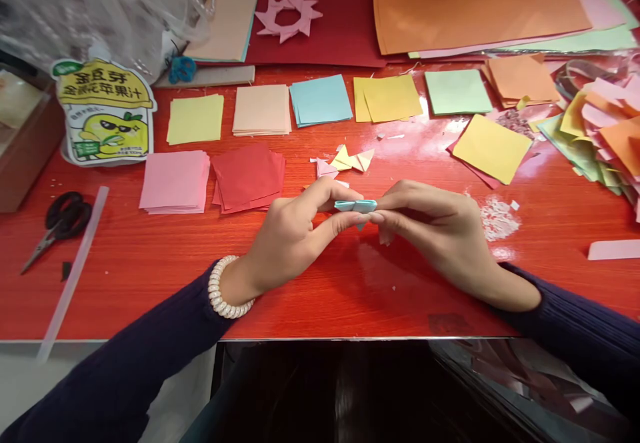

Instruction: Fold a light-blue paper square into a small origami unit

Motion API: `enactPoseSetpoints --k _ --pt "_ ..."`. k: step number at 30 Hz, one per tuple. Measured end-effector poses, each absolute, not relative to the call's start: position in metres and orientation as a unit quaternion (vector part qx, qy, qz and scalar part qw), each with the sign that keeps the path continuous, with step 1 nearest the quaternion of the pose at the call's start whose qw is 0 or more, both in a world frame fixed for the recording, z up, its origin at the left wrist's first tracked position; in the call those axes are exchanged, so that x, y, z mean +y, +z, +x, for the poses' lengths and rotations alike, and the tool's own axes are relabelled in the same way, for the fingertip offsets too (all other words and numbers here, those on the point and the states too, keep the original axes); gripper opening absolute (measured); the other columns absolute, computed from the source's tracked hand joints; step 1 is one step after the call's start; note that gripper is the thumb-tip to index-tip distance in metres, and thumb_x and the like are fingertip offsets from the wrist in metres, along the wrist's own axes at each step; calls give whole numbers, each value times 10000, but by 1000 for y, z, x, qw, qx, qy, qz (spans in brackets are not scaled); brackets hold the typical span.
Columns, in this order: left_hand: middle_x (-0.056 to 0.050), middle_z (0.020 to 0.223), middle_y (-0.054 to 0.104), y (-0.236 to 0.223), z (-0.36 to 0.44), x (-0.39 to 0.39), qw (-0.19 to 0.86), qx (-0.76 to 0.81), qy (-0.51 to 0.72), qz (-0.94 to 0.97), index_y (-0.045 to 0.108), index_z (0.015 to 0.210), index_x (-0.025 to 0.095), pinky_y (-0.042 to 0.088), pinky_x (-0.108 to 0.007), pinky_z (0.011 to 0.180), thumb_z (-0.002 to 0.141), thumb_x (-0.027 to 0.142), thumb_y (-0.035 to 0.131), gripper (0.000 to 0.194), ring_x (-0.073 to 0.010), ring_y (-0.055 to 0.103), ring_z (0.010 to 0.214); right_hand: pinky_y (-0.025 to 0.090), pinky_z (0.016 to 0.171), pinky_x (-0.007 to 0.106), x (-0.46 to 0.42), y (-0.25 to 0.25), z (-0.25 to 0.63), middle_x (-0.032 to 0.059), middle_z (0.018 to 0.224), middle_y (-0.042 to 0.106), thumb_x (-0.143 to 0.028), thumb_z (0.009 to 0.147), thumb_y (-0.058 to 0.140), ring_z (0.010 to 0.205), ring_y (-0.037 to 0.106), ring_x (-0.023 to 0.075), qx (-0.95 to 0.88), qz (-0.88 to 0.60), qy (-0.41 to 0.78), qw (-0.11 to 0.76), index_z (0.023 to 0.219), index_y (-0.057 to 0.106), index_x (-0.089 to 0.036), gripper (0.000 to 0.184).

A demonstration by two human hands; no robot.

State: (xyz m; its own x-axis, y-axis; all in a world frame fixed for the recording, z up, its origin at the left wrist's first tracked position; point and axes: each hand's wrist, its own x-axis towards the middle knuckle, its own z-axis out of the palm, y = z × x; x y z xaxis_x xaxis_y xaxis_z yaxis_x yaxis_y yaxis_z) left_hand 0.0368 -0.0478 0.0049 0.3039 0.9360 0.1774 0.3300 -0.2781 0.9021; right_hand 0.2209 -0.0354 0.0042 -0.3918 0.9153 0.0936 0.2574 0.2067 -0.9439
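Between my two hands is a small folded piece of light blue paper (356, 206), held just above the red table (320, 296). My left hand (290, 236) pinches its left end between thumb and fingers. On the other end, my right hand (440, 229) pinches the paper too, and the thumb tips meet under it. The fingers hide part of the paper. Just beyond lie small folded yellow pieces (353, 159) and a folded pink piece (326, 168). Stacks of square paper surround them, among them a red stack (250, 177) and a blue stack (321, 101).
Black-handled scissors (67, 216) and a translucent strip (75, 276) lie at left, near a juice pouch (107, 113). A pink paper ring (289, 17) rests at the back. Paper scraps (600, 129) pile up at right, and white bits (499, 219) lie beside my right hand.
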Motion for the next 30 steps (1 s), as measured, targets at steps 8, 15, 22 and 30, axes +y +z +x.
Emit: enactPoseSetpoints --k 8,15,22,30 --pt "9 778 666 3 36 -47 409 474 361 691 598 827 178 482 -191 642 813 313 580 137 -96 618 712 493 587 247 -35 4 219 8 824 580 -249 841 539 640 576 91 -693 -399 497 338 911 547 -202 84" --pt "-34 808 659 3 36 -45 337 424 367 756 620 819 151 473 -246 700 828 226 562 96 -122 597 758 487 620 281 -37 3 222 13 764 593 -193 861 492 664 579 119 -781 -405 343 327 849 544 -221 61" --pt "-37 826 655 -1 33 -46 270 409 348 799 607 836 146 470 -243 720 833 116 519 93 -120 596 777 477 650 283 -36 2 222 31 840 607 -195 843 521 732 581 135 -824 -367 304 306 886 539 -221 54" --pt "-55 799 660 2 33 -45 228 364 330 841 608 806 150 468 -278 726 859 183 487 136 -144 597 762 455 632 287 -35 0 224 32 767 604 -163 840 490 678 566 139 -825 -379 272 318 790 552 -226 101"
